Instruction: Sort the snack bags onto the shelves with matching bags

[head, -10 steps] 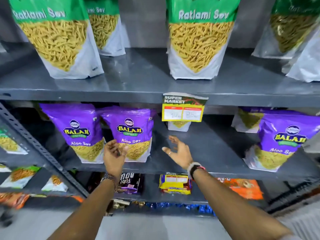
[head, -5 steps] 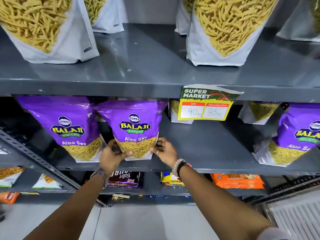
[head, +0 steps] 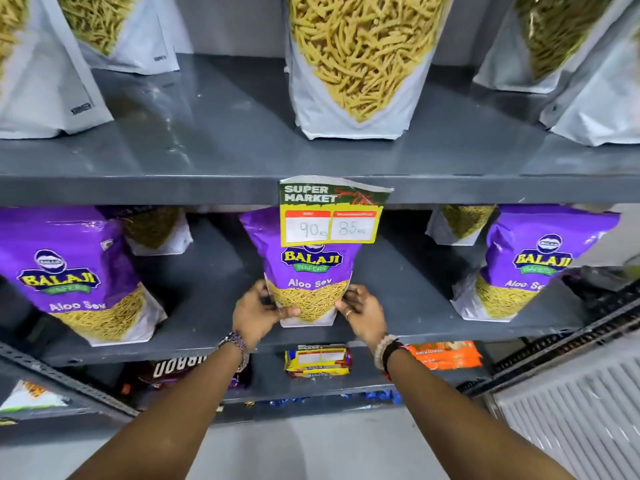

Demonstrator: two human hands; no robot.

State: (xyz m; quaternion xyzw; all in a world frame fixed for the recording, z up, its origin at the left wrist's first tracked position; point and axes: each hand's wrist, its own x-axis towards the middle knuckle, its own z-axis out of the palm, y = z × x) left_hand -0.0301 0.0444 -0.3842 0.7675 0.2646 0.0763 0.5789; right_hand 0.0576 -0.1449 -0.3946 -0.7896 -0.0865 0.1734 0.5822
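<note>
Grey metal shelving fills your view, and the middle shelf (head: 214,327) is where you are working. Your left hand (head: 256,315) and right hand (head: 362,315) are closed on the lower corners of the purple Aloo Sev bag (head: 308,271), fingers curled round its sides and thumbs on the front; the bag stands upright near the front edge, at the centre of the shelf. Its matching bags are on the same shelf, one at the far left (head: 74,275) and one at the right (head: 530,261), both well apart from it.

Your grip is low, so the tall, soft top could sag forward once you let go, and the bag would tip off the near edge. Its upper part sits behind the hanging price tag (head: 331,211); lifting it could catch and tear that tag. Push it too far back and it may knock the white-bottomed bags (head: 157,233) standing behind. Release one hand early and the bag may twist or lean.
</note>
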